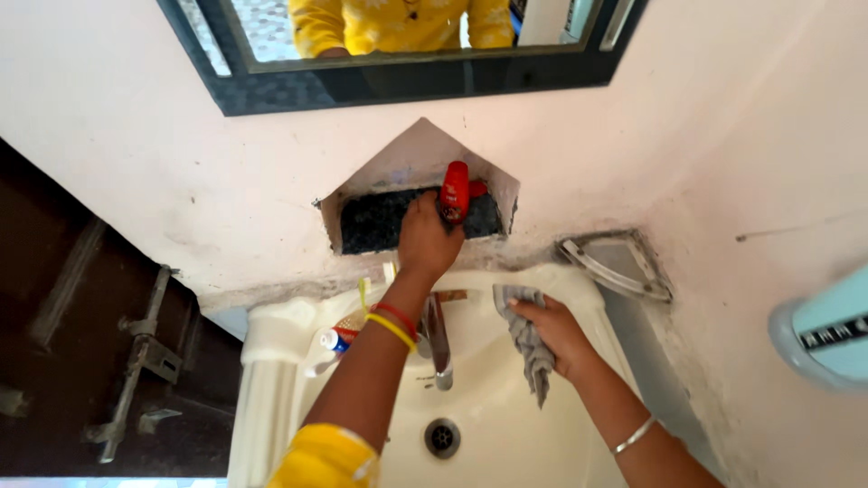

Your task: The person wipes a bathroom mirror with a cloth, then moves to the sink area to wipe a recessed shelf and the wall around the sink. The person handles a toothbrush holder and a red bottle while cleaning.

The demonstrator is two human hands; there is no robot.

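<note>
My left hand (425,237) reaches up into a small triangular wall niche (380,221) with a dark floor. It grips a red bottle (455,190) that stands at the niche's opening. My right hand (553,333) holds a grey cloth (532,348) over the white washbasin (515,425); the cloth hangs down from my fingers. A chrome tap (438,348) sits between my two arms, and the basin's drain (442,437) lies below it.
A black-framed mirror (407,81) hangs above the niche. A corner shelf (619,262) is fixed at the right. A toothpaste tube (336,339) and a toothbrush (364,291) lie on the basin's left rim. A pale blue fixture (827,330) juts from the right wall. A dark door with a latch (136,357) is left.
</note>
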